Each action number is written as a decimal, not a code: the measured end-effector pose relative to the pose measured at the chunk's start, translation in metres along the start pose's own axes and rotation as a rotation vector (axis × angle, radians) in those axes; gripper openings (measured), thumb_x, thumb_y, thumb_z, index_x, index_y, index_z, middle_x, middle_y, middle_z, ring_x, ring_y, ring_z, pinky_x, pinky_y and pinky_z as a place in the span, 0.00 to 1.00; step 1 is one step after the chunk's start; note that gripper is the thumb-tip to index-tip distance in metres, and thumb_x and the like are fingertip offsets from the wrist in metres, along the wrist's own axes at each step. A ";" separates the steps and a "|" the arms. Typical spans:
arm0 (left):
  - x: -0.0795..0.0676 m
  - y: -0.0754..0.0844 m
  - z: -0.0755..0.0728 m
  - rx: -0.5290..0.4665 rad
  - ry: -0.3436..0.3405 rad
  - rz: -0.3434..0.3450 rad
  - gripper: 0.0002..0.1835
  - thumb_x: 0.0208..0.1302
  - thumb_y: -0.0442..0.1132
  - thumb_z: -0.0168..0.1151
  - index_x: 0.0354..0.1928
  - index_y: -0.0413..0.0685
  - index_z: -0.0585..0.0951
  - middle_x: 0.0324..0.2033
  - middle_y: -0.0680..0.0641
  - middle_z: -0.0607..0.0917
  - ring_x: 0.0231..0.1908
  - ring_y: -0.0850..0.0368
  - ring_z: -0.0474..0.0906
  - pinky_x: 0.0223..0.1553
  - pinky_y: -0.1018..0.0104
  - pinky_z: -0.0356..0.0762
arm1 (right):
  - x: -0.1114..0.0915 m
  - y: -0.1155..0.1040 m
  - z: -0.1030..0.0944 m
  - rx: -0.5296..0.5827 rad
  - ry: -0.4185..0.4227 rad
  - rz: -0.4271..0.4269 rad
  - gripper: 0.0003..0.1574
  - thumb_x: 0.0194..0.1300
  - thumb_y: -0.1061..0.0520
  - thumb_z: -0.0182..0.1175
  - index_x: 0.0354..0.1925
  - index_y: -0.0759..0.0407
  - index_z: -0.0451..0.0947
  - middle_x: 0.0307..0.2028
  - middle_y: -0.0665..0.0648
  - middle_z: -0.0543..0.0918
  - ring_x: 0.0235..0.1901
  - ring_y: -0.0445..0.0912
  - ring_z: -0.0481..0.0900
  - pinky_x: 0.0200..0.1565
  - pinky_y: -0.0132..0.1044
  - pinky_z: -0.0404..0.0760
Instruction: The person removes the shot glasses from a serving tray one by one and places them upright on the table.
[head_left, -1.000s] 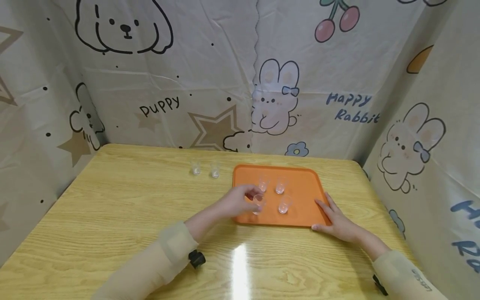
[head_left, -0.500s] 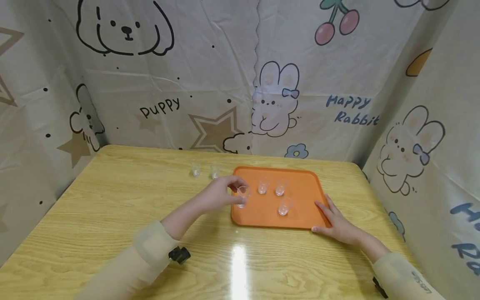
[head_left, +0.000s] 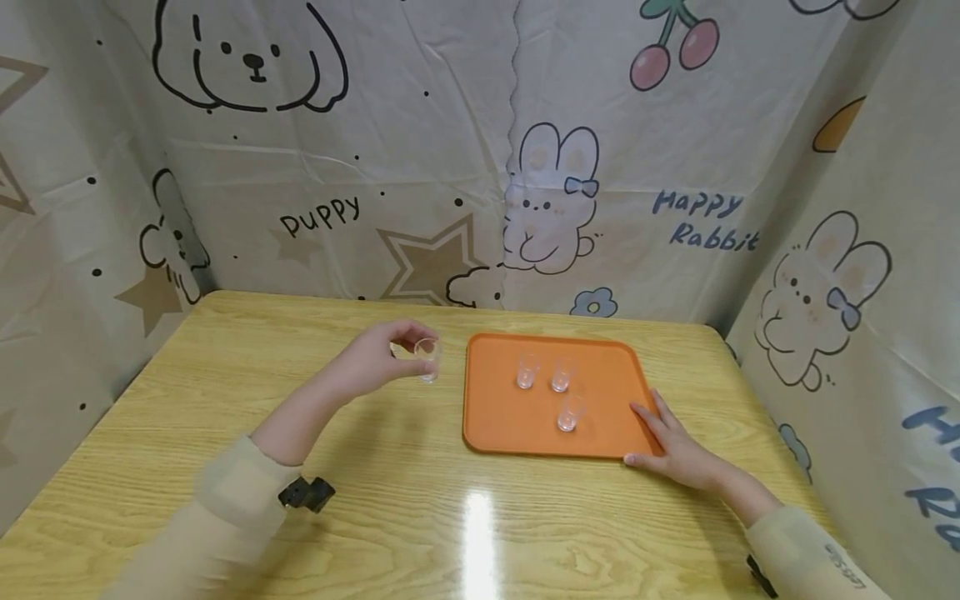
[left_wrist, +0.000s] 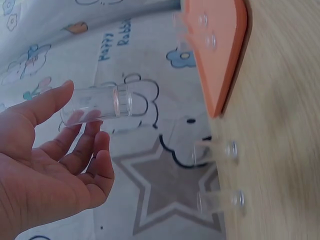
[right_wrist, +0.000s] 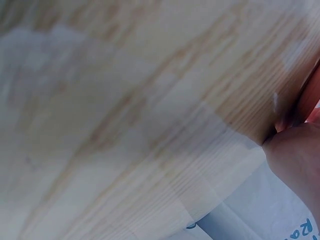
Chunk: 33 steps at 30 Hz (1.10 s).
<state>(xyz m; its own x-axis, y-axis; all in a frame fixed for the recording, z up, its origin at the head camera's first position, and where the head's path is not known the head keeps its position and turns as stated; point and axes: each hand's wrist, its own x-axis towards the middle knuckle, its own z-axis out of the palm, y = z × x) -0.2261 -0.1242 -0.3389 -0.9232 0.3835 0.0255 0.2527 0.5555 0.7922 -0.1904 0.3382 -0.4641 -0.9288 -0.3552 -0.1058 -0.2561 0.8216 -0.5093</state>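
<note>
A small clear shot glass [head_left: 427,360] is pinched between the thumb and fingers of my left hand [head_left: 367,360], left of the orange tray [head_left: 495,429]. In the left wrist view the glass [left_wrist: 97,104] is held near its rim, its thick base pointing away from the palm. Three similar glasses stand on the tray: two at the back, one glass [head_left: 568,414] nearer the front. My right hand [head_left: 686,450] rests at the tray's front right corner, fingers fairly straight along the rim and thumb at the front edge. The right wrist view shows only part of that hand.
Two more glasses, a nearer glass [left_wrist: 216,151] and another glass [left_wrist: 221,201], stand on the wooden table [head_left: 360,500]; my left hand hides them in the head view. Patterned cloth [head_left: 420,150] hangs behind the table and along both sides.
My left hand has lifted the glass from the tray's front left part and carried it left, past the tray's edge. The right hand stays at the tray's corner.
</note>
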 end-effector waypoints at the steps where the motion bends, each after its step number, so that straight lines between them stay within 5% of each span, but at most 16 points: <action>1: -0.001 -0.002 -0.005 -0.001 0.007 -0.010 0.24 0.50 0.50 0.65 0.50 0.55 0.74 0.41 0.53 0.77 0.45 0.53 0.70 0.40 0.62 0.71 | 0.000 0.000 0.000 -0.001 0.000 0.003 0.55 0.53 0.38 0.59 0.68 0.56 0.44 0.67 0.65 0.29 0.64 0.67 0.37 0.54 0.66 0.51; 14: 0.008 -0.046 -0.049 -0.056 0.120 -0.120 0.23 0.55 0.41 0.62 0.54 0.45 0.72 0.48 0.44 0.76 0.48 0.51 0.66 0.45 0.60 0.68 | -0.001 -0.001 0.001 0.007 -0.003 0.014 0.55 0.53 0.38 0.59 0.68 0.55 0.44 0.67 0.65 0.29 0.64 0.68 0.38 0.54 0.67 0.51; 23: 0.027 -0.088 -0.051 -0.038 0.204 -0.194 0.26 0.56 0.42 0.61 0.56 0.42 0.69 0.50 0.41 0.73 0.50 0.47 0.64 0.49 0.56 0.65 | -0.003 -0.004 -0.003 0.018 -0.015 0.034 0.55 0.53 0.38 0.59 0.68 0.56 0.44 0.67 0.64 0.28 0.64 0.68 0.37 0.54 0.67 0.50; 33: 0.049 -0.131 -0.044 -0.030 0.243 -0.199 0.25 0.58 0.39 0.60 0.57 0.38 0.68 0.50 0.39 0.73 0.48 0.46 0.65 0.50 0.55 0.63 | -0.001 -0.001 0.000 0.016 -0.010 0.026 0.54 0.53 0.38 0.59 0.68 0.54 0.44 0.67 0.64 0.28 0.64 0.68 0.37 0.54 0.67 0.51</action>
<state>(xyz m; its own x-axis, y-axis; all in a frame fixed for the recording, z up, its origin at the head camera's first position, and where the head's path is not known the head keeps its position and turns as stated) -0.3172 -0.2110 -0.4144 -0.9968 0.0796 0.0106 0.0549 0.5784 0.8139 -0.1892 0.3375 -0.4637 -0.9325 -0.3378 -0.1277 -0.2270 0.8234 -0.5201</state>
